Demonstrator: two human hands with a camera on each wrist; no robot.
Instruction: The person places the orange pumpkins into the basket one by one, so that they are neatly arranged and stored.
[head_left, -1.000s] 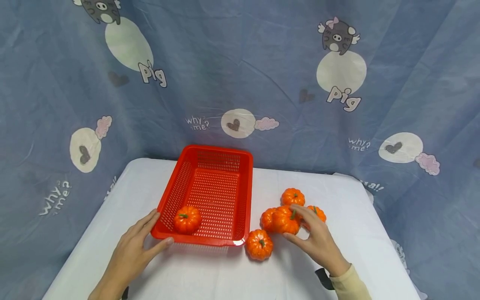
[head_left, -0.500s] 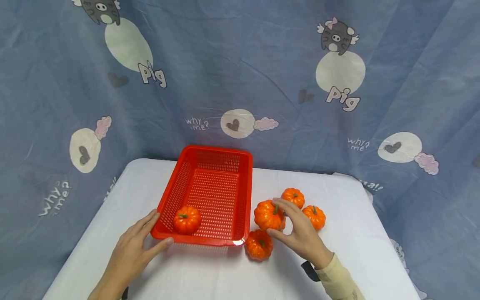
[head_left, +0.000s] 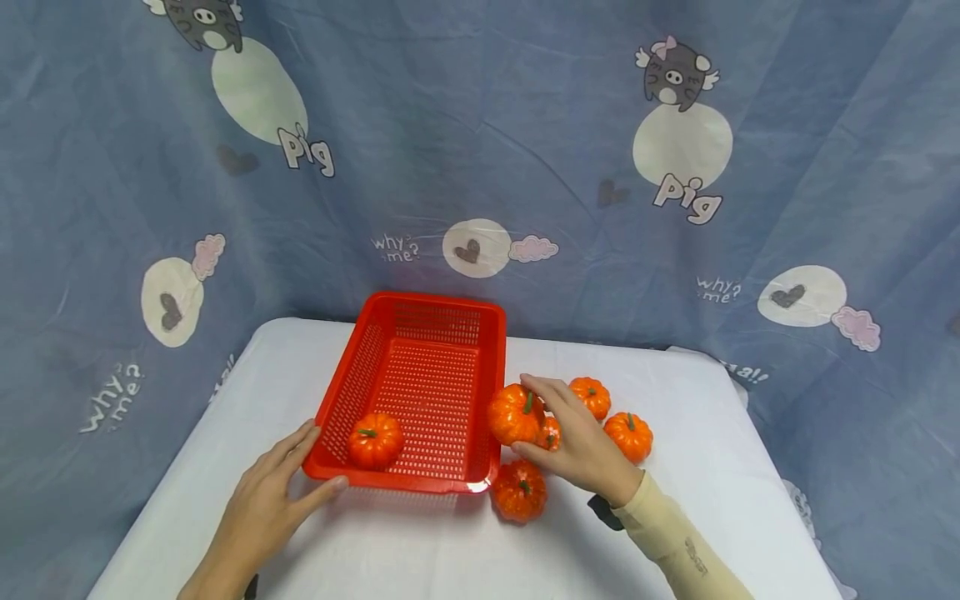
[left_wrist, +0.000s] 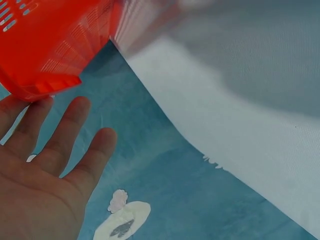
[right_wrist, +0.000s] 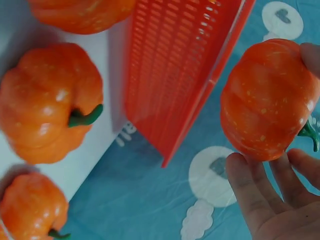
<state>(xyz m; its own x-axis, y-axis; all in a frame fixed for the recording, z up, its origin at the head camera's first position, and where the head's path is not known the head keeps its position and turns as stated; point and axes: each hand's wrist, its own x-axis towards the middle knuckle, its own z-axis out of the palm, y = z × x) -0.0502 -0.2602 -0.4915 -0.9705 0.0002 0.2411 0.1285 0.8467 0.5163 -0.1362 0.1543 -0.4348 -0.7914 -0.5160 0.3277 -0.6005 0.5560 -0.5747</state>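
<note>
Gripping orange pumpkin [head_left: 512, 415], that's right hand [head_left: 576, 442], thumb and fingers round it, up at right rim of red basket [head_left: 431, 375]! Left hand [head_left: 264, 504] spread, fingertips touching basket's near-left corner. Second pumpkin [head_left: 376, 442] inside, by that corner. On white table [head_left: 405, 550], near pumpkin [head_left: 519, 493] just beside basket; half-hidden pumpkin [head_left: 552, 432], far pumpkin [head_left: 591, 397], rightmost pumpkin [head_left: 629, 438] around right hand.

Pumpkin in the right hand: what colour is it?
Held pumpkin is orange with pale flecks, clearest in the right wrist view.
</note>
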